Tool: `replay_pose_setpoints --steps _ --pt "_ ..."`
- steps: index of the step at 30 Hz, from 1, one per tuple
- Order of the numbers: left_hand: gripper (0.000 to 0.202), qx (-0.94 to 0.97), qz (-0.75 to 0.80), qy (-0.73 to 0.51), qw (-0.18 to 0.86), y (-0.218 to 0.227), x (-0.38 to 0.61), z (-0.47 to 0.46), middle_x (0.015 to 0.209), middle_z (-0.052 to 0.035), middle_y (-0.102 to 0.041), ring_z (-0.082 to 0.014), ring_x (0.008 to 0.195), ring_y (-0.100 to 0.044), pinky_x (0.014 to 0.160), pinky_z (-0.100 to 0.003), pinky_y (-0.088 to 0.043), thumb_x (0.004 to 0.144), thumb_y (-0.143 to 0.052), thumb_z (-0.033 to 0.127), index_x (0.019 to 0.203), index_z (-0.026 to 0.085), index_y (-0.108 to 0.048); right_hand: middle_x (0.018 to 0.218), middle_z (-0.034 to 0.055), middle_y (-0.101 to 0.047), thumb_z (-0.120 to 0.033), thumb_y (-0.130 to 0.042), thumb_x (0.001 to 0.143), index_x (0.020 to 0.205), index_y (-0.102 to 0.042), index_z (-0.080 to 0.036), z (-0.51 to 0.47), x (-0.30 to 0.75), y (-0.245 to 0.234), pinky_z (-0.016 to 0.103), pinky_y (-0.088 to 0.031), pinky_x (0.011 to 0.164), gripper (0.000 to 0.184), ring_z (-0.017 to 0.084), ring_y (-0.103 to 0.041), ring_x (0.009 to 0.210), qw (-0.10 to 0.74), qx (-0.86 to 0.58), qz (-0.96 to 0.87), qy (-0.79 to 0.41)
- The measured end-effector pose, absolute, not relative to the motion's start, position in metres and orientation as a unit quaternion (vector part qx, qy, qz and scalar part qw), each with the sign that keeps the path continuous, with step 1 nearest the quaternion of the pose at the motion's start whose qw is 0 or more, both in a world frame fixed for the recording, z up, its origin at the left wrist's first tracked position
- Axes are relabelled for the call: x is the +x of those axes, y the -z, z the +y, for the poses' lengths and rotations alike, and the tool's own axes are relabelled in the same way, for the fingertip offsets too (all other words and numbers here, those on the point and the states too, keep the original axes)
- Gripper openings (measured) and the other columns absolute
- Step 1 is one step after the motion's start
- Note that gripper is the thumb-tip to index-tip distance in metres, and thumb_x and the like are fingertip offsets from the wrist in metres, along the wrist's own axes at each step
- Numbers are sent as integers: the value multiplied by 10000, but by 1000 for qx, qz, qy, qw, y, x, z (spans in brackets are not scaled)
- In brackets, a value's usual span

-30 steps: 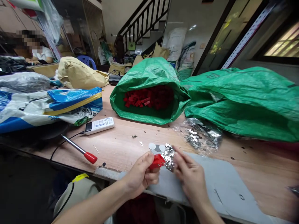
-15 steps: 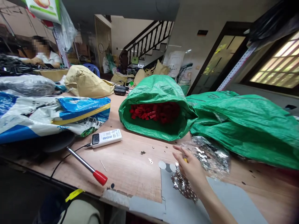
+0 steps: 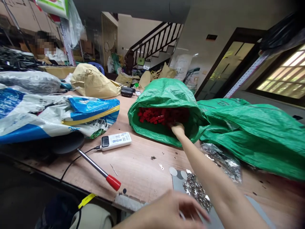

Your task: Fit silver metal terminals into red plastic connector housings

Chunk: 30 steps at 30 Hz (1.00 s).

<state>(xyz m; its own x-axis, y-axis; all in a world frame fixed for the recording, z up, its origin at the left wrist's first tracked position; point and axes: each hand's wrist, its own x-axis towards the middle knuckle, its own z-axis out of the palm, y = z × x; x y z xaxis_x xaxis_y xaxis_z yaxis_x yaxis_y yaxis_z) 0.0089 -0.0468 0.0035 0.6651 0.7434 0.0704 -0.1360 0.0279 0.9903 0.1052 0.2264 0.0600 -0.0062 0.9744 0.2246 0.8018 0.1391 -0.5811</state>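
My right hand reaches into the mouth of a green woven sack, against the small red plastic pieces inside. Its fingertips are hidden among the sack's contents, so their grip does not show. Low in the picture, my left hand is blurred, its fingers loosely bent and apart. It is close to a heap of small shiny metal parts on a grey sheet. My right forearm passes above that heap.
A clear bag of metal parts lies beside another green sack. To the left are a white power bank with a cable, a red-handled lever and a blue-white sack. A person sits at the far left.
My right hand has moved from above the metal parts forward into the green sack. My left hand has entered from below. The view has shifted slightly left.
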Motion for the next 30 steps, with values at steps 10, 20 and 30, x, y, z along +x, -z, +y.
replay_pose_setpoints --steps 10,20,30 --pt "382 592 465 -577 318 -18 -32 -7 1175 -77 -688 -251 1059 -657 856 -368 -557 837 -684 197 1211 267 -653 504 -84 -340 -621 -603 853 782 -609 -170 38 113 -88 222 -209 423 456 82 -292 433 180 -455 -739 -463" --pt "377 432 455 -672 394 -8 -48 10 951 -88 -731 -192 877 -720 812 -327 -574 752 -786 250 1036 161 -554 839 88 -692 -199 -596 836 779 -685 -151 13 113 -27 323 -424 719 116 237 -633 804 232 -545 -788 -169" --pt "259 536 449 -617 362 -5 -35 -11 967 -21 -743 -179 941 -718 906 -334 -574 763 -777 183 989 206 -653 859 75 -726 -437 -657 828 908 -700 -174 14 156 -38 305 -462 613 278 211 -629 674 366 -550 -695 -285"
